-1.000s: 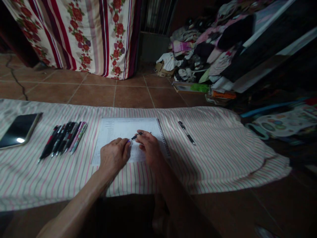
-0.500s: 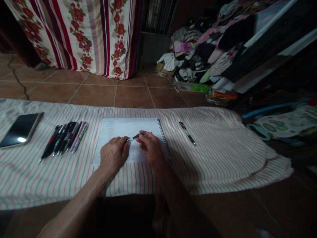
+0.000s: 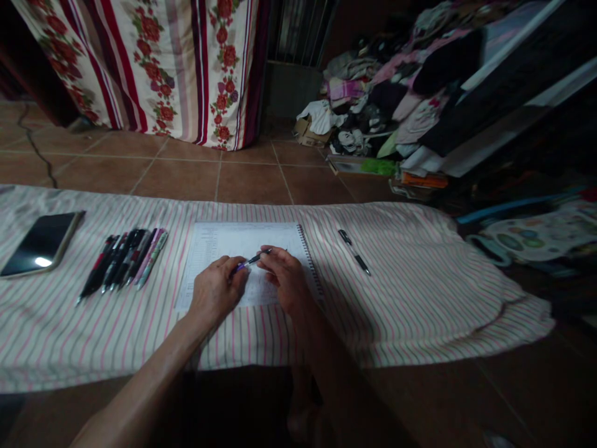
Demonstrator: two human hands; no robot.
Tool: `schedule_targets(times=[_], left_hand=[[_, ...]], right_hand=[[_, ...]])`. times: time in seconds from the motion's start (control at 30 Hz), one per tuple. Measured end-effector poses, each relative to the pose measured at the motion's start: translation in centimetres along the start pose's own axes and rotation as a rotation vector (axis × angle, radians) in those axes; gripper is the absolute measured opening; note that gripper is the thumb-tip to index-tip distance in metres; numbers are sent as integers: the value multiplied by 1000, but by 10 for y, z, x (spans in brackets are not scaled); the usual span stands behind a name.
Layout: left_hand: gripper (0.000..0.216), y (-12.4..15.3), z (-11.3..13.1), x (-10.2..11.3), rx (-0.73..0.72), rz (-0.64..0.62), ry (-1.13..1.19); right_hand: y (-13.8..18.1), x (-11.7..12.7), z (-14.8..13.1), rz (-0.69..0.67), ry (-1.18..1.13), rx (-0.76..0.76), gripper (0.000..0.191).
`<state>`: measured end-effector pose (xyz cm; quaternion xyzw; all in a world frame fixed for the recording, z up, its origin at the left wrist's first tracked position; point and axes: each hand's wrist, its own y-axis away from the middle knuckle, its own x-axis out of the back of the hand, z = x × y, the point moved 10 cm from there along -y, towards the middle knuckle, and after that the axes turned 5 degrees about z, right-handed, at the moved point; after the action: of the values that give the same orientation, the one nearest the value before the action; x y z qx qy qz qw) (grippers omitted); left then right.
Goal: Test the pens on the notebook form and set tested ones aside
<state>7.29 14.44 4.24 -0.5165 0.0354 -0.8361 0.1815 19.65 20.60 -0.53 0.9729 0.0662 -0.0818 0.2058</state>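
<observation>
Above the spiral notebook, my left hand is closed around the purple end of a slim pen. My right hand pinches the pen's dark end between thumb and fingers, so it slants up to the right between both hands. Whether it is one whole pen or two parts meeting, I cannot tell. The open page carries faint printed or written lines, and its wire binding runs down the right side. To the right of the notebook a black-and-white pen lies by itself on the cloth.
The striped cloth covers the low table. Left of the notebook lies a row of several pens, with a phone farther left. Beyond are a tiled floor, a floral curtain and a heap of clothes.
The fingers of my left hand have shifted slightly, and more of the pen's purple end shows. My right hand keeps its pinch. The view has moved very slightly.
</observation>
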Motion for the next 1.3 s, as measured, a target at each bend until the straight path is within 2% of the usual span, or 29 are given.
schedule_targets(times=[0.57,0.8,1.3], left_hand=[[25,0,-2,-2,-14,47,151],[24,0,-3,-1,29,53,167],[20,-1,-1,4,5,102,185]], right_hand=[[2,0,-6,8,-21,21,31],[1,0,-5,4,-20,24,30],[2,-2,-5,-3,-30,18,28]])
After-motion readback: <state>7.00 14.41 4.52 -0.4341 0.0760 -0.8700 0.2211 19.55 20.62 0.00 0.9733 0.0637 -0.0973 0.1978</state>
